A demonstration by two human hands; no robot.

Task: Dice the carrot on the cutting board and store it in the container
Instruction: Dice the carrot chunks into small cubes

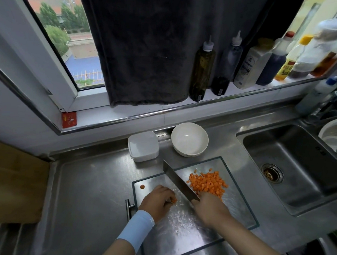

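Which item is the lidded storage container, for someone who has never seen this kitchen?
Start at the steel counter left of the sink. Behind the cutting board, nearer the window, two white vessels stand side by side. The container is the left one: square, translucent and lidded, unlike the round open bowl.

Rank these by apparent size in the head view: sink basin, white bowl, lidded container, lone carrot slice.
1. sink basin, by far the largest.
2. white bowl and lidded container: near alike, the bowl perhaps slightly wider; too close to rank.
3. lone carrot slice, the smallest.
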